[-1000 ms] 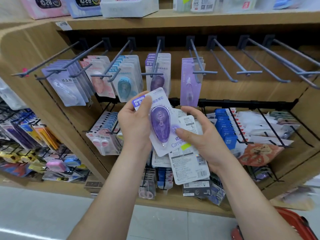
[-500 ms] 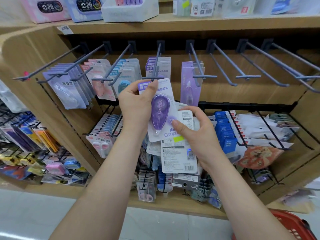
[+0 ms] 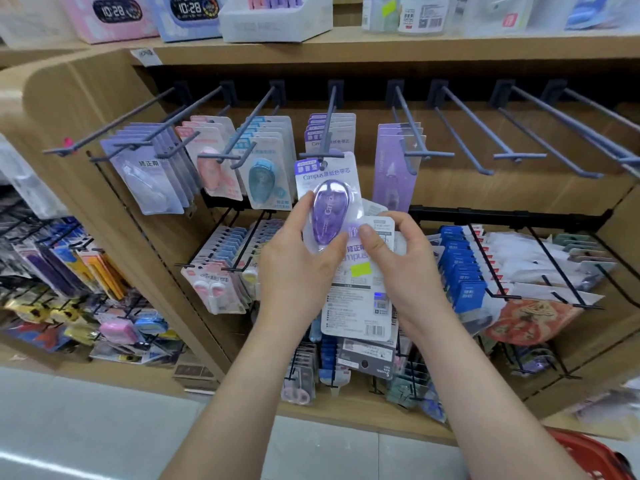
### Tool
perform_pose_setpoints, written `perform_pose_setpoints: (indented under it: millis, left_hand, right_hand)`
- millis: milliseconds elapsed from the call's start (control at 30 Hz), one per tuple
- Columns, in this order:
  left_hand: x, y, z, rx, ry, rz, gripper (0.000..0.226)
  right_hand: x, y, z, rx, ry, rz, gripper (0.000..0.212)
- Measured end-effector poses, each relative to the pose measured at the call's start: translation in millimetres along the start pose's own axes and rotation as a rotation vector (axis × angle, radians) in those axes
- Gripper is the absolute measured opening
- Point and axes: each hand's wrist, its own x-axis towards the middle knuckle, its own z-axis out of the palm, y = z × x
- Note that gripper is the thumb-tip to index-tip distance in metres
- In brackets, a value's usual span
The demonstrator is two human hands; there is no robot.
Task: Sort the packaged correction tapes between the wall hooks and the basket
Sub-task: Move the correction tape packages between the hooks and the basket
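**Left hand** (image 3: 298, 268): fingers curled, pinching the purple correction tape pack (image 3: 329, 206) at its blister and lower edge. The pack is upright, its top edge at the front tip of the middle hook (image 3: 330, 116); whether it is threaded on cannot be told. Matching packs (image 3: 346, 133) hang at the rod's rear, with bare rod between. **Right hand** (image 3: 408, 271): gripping a stack of packs (image 3: 360, 299), thumb on the front card. Hooks to the right (image 3: 519, 156) stand bare; the red basket (image 3: 588, 455) shows at the lower right corner

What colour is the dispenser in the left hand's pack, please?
The dispenser is purple; head view.
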Motion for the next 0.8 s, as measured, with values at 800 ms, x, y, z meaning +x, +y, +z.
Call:
perform_pose_setpoints:
  millis: [800]
  left_hand:
    - [27.7,-13.0,15.8,-0.029,-0.150,-0.056,0.057]
  right_hand:
    - [-7.6,11.8,-37.5,-0.085,0.300,0.035,0.023]
